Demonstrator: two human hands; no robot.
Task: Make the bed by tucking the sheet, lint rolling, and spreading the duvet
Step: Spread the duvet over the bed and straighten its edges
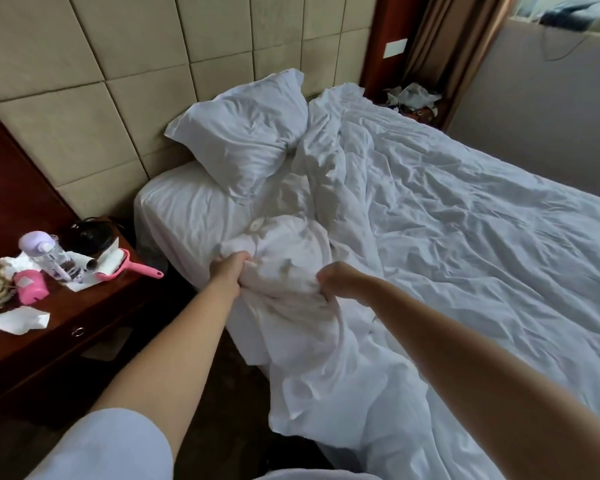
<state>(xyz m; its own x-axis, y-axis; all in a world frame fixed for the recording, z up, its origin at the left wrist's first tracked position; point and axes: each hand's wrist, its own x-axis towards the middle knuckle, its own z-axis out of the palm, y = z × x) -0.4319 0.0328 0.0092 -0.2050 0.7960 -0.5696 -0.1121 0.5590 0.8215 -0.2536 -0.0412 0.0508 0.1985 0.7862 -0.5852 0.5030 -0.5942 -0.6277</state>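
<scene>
A white crumpled duvet (465, 220) lies across the bed, with its near edge bunched at the left side. My left hand (227, 271) and my right hand (336, 280) both grip that bunched edge, a short way apart. The white fitted sheet (187, 206) shows at the head of the bed, below a white pillow (243, 133) that leans on the padded headboard. A pink lint roller (118, 266) lies on the dark wooden nightstand (84, 327) to the left of the bed.
The nightstand also carries a clear bottle with a lilac cap (45, 251), a pink cup (30, 285), tissues and a black device. A narrow floor gap (201, 358) separates nightstand and bed. Another nightstand with clutter (413, 98) stands beyond the bed, by brown curtains.
</scene>
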